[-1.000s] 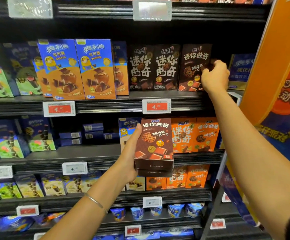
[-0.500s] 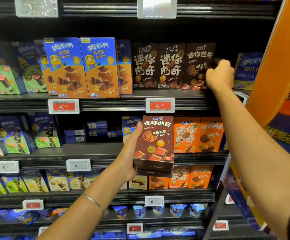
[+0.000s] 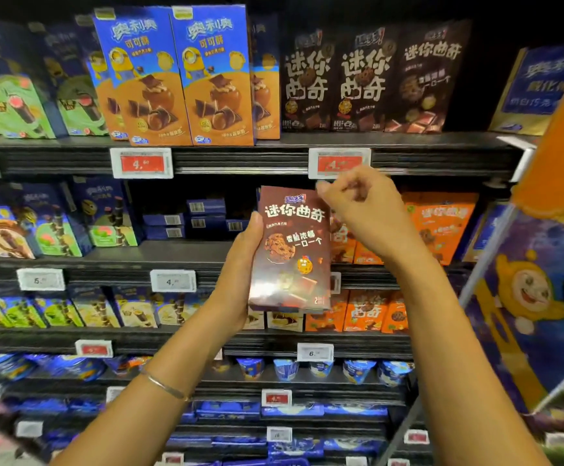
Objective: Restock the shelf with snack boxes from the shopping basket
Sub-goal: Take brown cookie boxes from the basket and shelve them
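Observation:
My left hand point(image 3: 240, 274) grips a brown cookie box point(image 3: 290, 250) by its left edge and holds it upright in front of the middle shelves. My right hand point(image 3: 368, 213) hovers at the box's top right corner with loosely curled fingers and holds nothing; whether it touches the box is unclear. Three matching brown boxes point(image 3: 364, 79) stand in a row on the upper shelf point(image 3: 240, 159), the rightmost one slightly tilted. A dark gap lies to their right. The shopping basket is out of view.
Blue and orange snack boxes point(image 3: 176, 79) stand left of the brown row. Orange cookie boxes point(image 3: 442, 227) fill the shelf behind the held box. An orange display panel point(image 3: 563, 129) juts out at the right. Price tags point(image 3: 339, 163) line the shelf edges.
My right hand has left the rightmost brown box on the upper shelf and dropped to the top of the held box. The left hand keeps its grip, and the view has moved closer.

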Action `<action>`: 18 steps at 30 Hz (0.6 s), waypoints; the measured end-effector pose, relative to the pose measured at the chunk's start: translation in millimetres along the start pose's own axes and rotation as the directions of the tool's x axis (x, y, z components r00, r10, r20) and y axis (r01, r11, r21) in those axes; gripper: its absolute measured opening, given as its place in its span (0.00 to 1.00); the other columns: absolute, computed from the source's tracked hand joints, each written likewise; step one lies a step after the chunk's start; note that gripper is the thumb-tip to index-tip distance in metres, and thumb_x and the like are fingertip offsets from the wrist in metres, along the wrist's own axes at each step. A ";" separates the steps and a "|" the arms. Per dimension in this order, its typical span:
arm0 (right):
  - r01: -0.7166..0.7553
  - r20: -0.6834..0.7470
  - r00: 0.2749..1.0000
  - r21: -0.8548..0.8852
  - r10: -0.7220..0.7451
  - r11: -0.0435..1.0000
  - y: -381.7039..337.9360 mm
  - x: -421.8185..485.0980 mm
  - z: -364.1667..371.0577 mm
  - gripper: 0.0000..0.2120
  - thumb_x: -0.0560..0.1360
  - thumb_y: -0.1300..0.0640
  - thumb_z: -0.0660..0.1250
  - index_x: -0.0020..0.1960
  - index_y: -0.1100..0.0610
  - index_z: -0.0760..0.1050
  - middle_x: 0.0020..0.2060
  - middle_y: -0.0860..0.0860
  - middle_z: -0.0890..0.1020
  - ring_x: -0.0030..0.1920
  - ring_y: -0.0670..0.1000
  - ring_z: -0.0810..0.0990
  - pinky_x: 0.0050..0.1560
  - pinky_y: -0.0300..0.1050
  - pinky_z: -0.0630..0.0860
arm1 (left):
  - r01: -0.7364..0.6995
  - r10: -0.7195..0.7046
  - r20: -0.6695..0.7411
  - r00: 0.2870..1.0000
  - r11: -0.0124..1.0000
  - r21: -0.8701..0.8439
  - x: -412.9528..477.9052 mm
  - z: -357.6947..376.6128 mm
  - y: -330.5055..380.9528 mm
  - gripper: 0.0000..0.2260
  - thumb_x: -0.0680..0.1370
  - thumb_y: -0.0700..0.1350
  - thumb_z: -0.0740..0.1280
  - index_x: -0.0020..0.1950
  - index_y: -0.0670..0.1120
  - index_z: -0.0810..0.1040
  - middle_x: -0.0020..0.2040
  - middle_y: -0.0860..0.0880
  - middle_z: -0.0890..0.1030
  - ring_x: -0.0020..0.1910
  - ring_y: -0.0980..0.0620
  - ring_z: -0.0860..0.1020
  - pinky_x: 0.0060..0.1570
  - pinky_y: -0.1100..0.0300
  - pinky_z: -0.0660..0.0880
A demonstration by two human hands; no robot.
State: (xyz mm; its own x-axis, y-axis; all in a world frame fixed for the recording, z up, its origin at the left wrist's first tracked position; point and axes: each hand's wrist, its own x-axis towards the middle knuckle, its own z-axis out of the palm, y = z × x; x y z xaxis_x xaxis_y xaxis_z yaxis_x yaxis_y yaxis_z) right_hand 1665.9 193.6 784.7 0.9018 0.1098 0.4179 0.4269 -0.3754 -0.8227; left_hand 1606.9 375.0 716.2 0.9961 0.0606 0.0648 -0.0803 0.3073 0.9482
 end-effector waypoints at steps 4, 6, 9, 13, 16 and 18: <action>-0.184 0.328 0.932 0.063 0.154 0.981 4.0 -18.0 6.1 0.25 0.72 0.38 0.75 0.61 0.50 0.73 0.46 0.51 0.83 0.40 0.44 0.85 0.34 0.40 0.79 | -0.073 0.073 -0.110 0.991 0.997 0.006 -4.4 -9.7 -2.0 0.32 0.80 0.67 0.63 0.73 0.45 0.76 0.68 0.39 0.82 0.67 0.36 0.80 0.71 0.33 0.72; -0.226 0.386 0.906 0.094 0.174 0.969 0.0 -22.5 6.0 0.26 0.71 0.40 0.76 0.63 0.48 0.72 0.47 0.51 0.83 0.43 0.44 0.86 0.36 0.43 0.82 | -0.141 0.140 -0.146 0.979 0.990 0.001 -5.8 -11.3 -2.5 0.36 0.76 0.68 0.65 0.76 0.44 0.72 0.69 0.39 0.80 0.68 0.36 0.80 0.70 0.33 0.73; -0.202 0.409 0.898 0.064 0.159 0.977 -8.0 -25.2 5.7 0.22 0.73 0.42 0.75 0.62 0.49 0.75 0.50 0.55 0.84 0.48 0.49 0.86 0.43 0.51 0.85 | -0.286 0.300 -0.186 0.936 0.953 0.100 -3.6 -12.8 -0.4 0.40 0.73 0.68 0.67 0.77 0.43 0.68 0.62 0.51 0.85 0.61 0.47 0.84 0.55 0.49 0.83; -0.146 0.355 0.930 0.119 0.095 0.982 -20.9 -25.4 2.2 0.14 0.77 0.50 0.72 0.60 0.53 0.78 0.52 0.57 0.85 0.49 0.50 0.87 0.43 0.48 0.85 | -0.321 0.352 -0.185 0.918 0.930 0.180 3.6 -13.9 8.0 0.40 0.74 0.72 0.61 0.78 0.48 0.68 0.65 0.49 0.83 0.63 0.48 0.84 0.57 0.48 0.83; -0.107 0.307 0.951 0.201 0.041 0.974 -28.0 -24.1 -5.6 0.08 0.78 0.52 0.71 0.56 0.53 0.80 0.44 0.51 0.86 0.42 0.44 0.86 0.34 0.36 0.79 | -0.331 0.380 -0.206 0.902 0.914 0.235 6.4 -15.2 10.9 0.31 0.80 0.69 0.60 0.75 0.51 0.72 0.59 0.56 0.85 0.59 0.54 0.85 0.50 0.57 0.83; -0.063 0.241 0.970 0.224 0.007 0.972 -33.5 -20.9 -13.8 0.07 0.78 0.52 0.72 0.55 0.52 0.81 0.44 0.55 0.85 0.42 0.44 0.86 0.34 0.33 0.77 | -0.357 0.413 -0.218 0.884 0.898 0.256 6.8 -17.3 12.1 0.22 0.83 0.62 0.63 0.73 0.52 0.73 0.59 0.56 0.85 0.59 0.54 0.84 0.49 0.60 0.83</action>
State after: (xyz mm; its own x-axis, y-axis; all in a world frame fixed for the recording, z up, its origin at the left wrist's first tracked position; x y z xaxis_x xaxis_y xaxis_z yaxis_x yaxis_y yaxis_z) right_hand 1631.7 191.1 808.9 0.8944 0.3259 0.3064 0.3731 -0.1656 -0.9129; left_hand 1612.0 395.6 722.7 0.8393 0.3876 0.3813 -0.4179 0.0112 0.9084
